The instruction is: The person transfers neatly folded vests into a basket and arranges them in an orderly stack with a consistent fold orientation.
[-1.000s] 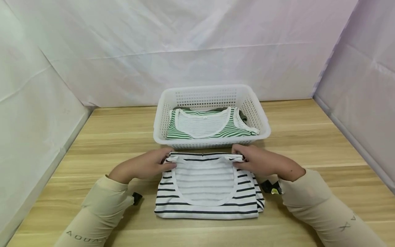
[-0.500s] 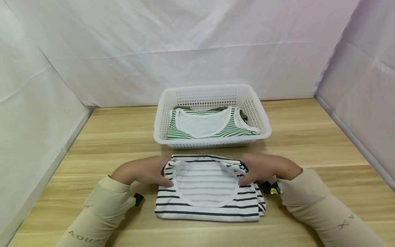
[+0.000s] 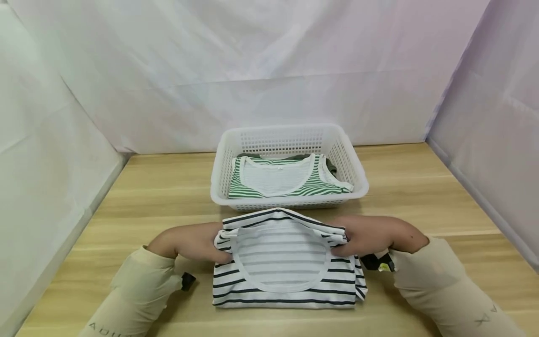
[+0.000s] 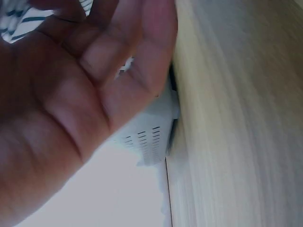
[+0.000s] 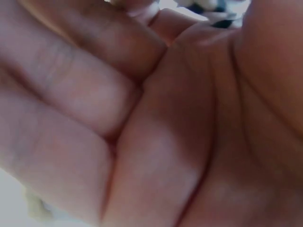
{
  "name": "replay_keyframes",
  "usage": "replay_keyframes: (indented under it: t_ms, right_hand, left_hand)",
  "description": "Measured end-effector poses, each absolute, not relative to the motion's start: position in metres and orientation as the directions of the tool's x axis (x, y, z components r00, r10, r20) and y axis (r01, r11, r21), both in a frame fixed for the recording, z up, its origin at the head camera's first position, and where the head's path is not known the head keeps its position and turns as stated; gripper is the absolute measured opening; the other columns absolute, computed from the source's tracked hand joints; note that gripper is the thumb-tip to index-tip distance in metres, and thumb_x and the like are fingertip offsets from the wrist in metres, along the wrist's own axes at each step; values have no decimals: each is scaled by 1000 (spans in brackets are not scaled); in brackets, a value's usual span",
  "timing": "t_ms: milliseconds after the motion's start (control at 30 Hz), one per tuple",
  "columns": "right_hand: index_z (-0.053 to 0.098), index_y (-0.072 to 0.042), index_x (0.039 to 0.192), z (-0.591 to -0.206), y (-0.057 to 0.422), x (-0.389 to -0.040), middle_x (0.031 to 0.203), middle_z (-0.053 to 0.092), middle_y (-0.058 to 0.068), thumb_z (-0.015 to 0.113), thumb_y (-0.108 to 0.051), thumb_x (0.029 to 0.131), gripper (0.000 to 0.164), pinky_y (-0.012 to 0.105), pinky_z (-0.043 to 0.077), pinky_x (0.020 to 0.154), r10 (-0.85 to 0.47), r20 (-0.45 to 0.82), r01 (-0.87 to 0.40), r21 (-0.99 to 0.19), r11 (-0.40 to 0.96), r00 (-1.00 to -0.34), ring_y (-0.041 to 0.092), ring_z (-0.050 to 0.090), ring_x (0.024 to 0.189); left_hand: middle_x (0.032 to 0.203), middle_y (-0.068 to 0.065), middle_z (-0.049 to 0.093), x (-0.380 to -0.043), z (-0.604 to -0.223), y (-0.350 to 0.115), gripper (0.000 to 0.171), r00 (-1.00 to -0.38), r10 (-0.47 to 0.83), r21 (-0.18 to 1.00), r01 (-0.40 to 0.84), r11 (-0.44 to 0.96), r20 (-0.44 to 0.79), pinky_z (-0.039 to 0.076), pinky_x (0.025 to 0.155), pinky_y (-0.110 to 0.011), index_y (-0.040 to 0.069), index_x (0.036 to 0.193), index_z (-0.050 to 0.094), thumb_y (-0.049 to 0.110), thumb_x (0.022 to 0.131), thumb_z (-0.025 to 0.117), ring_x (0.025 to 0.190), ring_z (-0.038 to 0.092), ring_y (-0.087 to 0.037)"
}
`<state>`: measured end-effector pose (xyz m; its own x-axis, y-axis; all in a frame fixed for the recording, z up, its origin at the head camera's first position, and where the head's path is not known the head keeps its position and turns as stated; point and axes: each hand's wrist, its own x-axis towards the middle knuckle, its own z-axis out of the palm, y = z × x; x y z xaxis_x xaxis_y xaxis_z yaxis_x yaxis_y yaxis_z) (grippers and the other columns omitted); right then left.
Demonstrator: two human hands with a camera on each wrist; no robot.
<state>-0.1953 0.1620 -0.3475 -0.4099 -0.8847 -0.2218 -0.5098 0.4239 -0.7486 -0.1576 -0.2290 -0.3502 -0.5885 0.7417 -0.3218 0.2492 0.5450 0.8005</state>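
Note:
A folded white tank top with black stripes (image 3: 284, 299) lies on the table, its wide neckline facing up. My left hand (image 3: 198, 241) grips its left side, thumb over the fabric near the neckline. On the opposite side my right hand (image 3: 370, 236) holds the fabric in the same way. Between the hands the back edge bulges up into a low peak. The fingers under the cloth are hidden in the head view. In the left wrist view, curled fingers (image 4: 137, 61) show with a bit of striped cloth. The right palm (image 5: 156, 142) nearly fills the right wrist view.
Just behind the top stands a white plastic basket (image 3: 290, 202). Inside lies a green-striped tank top (image 3: 320, 185) over dark green cloth (image 3: 330, 167). White sheeting (image 3: 269, 56) encloses the wooden table (image 3: 164, 187) at the back and both sides.
Both hands have shifted from the top's back corners down and outward to its sides and taken hold there. The back edge, straight before, now peaks in the middle. The head view has tilted slightly.

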Motion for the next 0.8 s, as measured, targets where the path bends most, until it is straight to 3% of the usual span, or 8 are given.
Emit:
replay_keyframes:
  t_ms: [67,133,267,367,433,533,667,800]
  right_hand:
    - [58,-19,98,-348,165,-194,85,49,-12,66,-15,96,9,22,49,74,-902,-179,-521,-765,379,-393,1,53,80]
    - [60,-17,107,-348,168,-194,92,54,-9,64,-16,97,11,23,49,78,-911,-148,-518,-783,345,-384,3,54,85]
    - [53,-9,136,-342,175,-193,119,61,2,62,-22,99,39,20,48,90,-886,-166,-452,-810,373,-434,2,56,104]
    - [32,-13,155,-337,178,-195,150,45,9,61,-25,100,63,17,42,101,-839,-210,-359,-832,423,-501,3,47,126]
    - [21,-19,160,-334,179,-196,158,34,10,61,-26,100,71,17,41,103,-815,-223,-303,-849,432,-535,7,43,133]
    - [21,-20,159,-333,179,-199,155,38,13,59,-26,101,70,22,47,101,-795,-225,-232,-880,414,-564,13,48,132]
    - [25,-15,156,-334,179,-203,146,47,16,56,-26,103,63,26,51,97,-755,-181,-211,-896,390,-630,13,55,125]
    - [30,-8,150,-335,181,-207,137,52,18,53,-26,104,54,31,56,91,-702,-149,-172,-915,365,-697,15,61,117]
  left_hand:
    - [139,2,57,-155,-350,-232,63,-581,763,828,252,500,-284,38,106,-19,15,148,42,14,90,66,122,53,-11]
    - [146,-3,53,-152,-350,-236,67,-582,774,844,260,468,-250,37,109,-20,12,152,37,13,91,64,128,50,-13]
    - [145,-14,52,-150,-348,-243,64,-599,770,880,219,422,-220,40,106,-20,2,150,36,13,93,61,125,52,-11]
    - [141,-22,52,-150,-345,-247,63,-650,734,906,167,390,-196,43,101,-19,-5,147,36,14,92,61,120,54,-7]
    - [138,-25,53,-150,-343,-248,64,-692,706,926,152,346,-150,47,98,-21,-8,145,35,13,90,60,116,56,-7]
    - [133,-19,56,-150,-342,-247,66,-735,673,965,109,237,-82,51,95,-26,-10,144,30,10,88,59,114,59,-10]
    - [126,-5,62,-152,-341,-245,57,-749,662,996,26,82,-35,56,91,-34,-9,142,27,7,93,53,111,64,-14]
    - [123,-4,64,-156,-335,-239,53,-792,611,998,19,58,-20,59,86,-39,-6,144,26,7,99,50,107,68,-18]
